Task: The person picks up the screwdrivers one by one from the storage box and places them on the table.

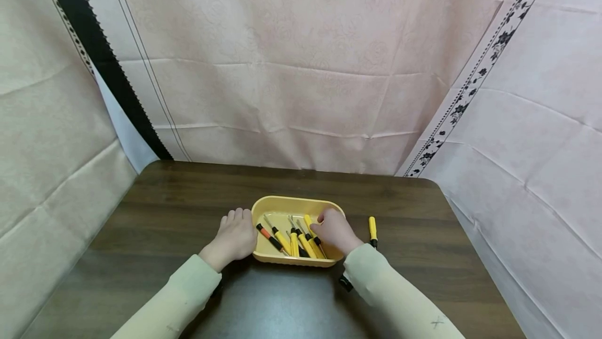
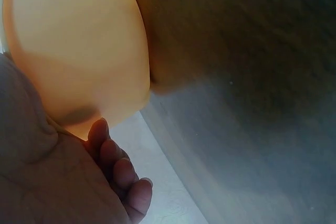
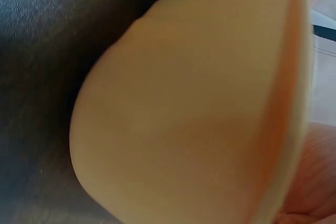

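Note:
On the table stands a shallow yellow tray [image 1: 282, 202] with several screwdrivers [image 1: 294, 242] in it, most with yellow-and-black handles. One screwdriver at the left is orange and black [image 1: 269, 238]. My left hand [image 1: 236, 234] holds the tray's left end; its curled fingers [image 2: 125, 171] lie by the outer wall in the left wrist view. Inside the tray's right part, my right hand [image 1: 335, 230] has its fingertips at a yellow-handled screwdriver [image 1: 308, 220] and pinches it. The tray's outer wall [image 3: 184, 103] hides these fingertips in the right wrist view.
Another yellow-handled screwdriver [image 1: 372, 228] lies on the table right of the tray, partly hidden by my right sleeve. Dark wood tabletop [image 1: 197, 187] surrounds the tray. Pale patterned cloth [image 1: 301, 67] hangs behind and along both sides.

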Available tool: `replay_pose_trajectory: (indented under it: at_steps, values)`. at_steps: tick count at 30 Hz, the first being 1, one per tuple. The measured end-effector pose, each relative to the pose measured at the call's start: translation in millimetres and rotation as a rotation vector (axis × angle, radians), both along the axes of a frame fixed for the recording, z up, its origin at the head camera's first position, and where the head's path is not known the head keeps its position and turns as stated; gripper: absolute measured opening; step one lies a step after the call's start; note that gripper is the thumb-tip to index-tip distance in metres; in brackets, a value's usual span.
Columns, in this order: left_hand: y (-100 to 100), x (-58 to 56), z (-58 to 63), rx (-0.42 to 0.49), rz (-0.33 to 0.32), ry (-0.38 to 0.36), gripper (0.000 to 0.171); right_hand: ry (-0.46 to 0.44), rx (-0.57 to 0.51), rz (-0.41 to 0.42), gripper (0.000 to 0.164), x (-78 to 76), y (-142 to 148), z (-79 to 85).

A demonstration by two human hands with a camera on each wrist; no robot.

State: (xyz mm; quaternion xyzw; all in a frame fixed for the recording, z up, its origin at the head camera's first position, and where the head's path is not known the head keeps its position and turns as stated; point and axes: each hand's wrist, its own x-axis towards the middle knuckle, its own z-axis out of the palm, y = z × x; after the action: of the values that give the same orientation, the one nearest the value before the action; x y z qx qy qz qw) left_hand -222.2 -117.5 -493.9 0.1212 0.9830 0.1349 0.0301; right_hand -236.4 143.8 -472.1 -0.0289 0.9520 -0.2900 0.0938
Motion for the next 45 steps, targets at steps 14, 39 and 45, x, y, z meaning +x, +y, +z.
replay_pose_trajectory:
  at_steps: [14, 39, 45]
  values:
    - [0, 1.9, -1.3, -0.002, -0.009, 0.032, 0.023, 0.014, 0.069, 0.013, 0.040, -1.8, -6, -12.1]
    - [1, 1.0, 0.3, -0.002, -0.005, 0.035, 0.019, 0.009, 0.135, 0.025, 0.018, -3.8, -9, -19.4]
    - [0, 0.6, -0.9, -0.012, 0.000, 0.039, 0.022, 0.014, 0.122, 0.020, 0.024, -2.1, -11, -20.9]
